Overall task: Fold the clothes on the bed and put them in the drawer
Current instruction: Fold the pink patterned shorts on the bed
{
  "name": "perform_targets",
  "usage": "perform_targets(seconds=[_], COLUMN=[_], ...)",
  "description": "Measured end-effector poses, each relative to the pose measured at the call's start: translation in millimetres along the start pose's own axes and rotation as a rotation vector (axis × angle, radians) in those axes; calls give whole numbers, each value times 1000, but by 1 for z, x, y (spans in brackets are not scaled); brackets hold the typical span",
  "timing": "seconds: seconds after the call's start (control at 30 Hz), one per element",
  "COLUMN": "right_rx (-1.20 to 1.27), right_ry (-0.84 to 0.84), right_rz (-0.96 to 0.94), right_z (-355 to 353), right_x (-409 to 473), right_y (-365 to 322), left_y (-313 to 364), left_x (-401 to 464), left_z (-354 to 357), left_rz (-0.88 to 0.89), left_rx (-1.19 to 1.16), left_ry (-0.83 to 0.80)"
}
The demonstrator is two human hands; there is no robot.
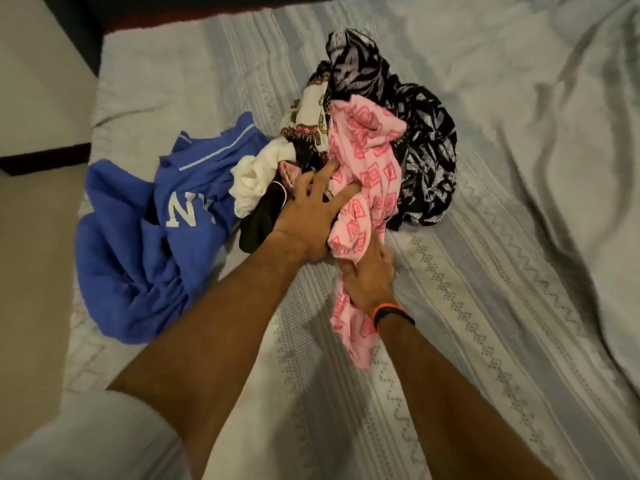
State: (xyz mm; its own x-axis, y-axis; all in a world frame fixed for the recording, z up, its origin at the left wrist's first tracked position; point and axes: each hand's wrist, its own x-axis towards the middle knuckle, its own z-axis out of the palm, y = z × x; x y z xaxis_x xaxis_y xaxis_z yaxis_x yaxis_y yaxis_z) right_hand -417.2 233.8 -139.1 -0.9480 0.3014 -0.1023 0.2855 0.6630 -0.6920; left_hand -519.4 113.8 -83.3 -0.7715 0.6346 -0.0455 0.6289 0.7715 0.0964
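A pink patterned garment (363, 181) is lying bunched in a long strip on the bed (485, 271), its long axis running from the near edge of the heap away toward the far side, with its loose tail pointing back at the person. The right hand (367, 282) is gripping the near part of this strip, fingers curled round the cloth, an orange and black wristband (393, 315) sitting on the wrist. The left hand (311, 209) is reaching across with fingers spread, its fingertips digging into the pink cloth higher up.

The garment is lying in a heap of other clothes. A black and white leaf-print garment (422, 147) is touching it on the right and behind. A cream patterned cloth (308, 123) is pressing against its left side, with a white piece (256, 178) and a dark piece (259, 223) just beside the left hand. A blue sweatshirt (138, 244) with white letters is spreading out farther left, near the edge of the bed. A grey blanket (571, 133) is lying rumpled at the right, well apart from the heap.
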Motion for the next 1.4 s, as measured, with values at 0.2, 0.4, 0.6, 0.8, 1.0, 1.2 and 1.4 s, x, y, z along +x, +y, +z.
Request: perform_targets(seconds=[0.2,0.4,0.6,0.8,1.0,1.2,1.4], right_rx=[134,309,282,209,213,120,93], right_ry=[-110,-46,-91,-223,-264,-235,-190], right_rz=[-25,-121,-260,-264,-317,-428,-569], right_z=[-43,-104,-153,-180,-171,-192,-246], right_x=[-15,-89,-159,-251,-303,-352,-403], right_y=[2,-25,-93,-143,-101,-106,-140], left_y=[46,80,108,138,172,214,221], left_x=[-32,-106,-210,-296,-346,-396,-450], left_z=[-33,-52,-99,-150,-122,-133,-191], left_rz=[-151,-214,-235,-607,-702,-748,-625], left_rx=[5,-307,-1105,-1504,-1460,-1550,-1518], left_ry=[-177,221,428,578,624,730,793])
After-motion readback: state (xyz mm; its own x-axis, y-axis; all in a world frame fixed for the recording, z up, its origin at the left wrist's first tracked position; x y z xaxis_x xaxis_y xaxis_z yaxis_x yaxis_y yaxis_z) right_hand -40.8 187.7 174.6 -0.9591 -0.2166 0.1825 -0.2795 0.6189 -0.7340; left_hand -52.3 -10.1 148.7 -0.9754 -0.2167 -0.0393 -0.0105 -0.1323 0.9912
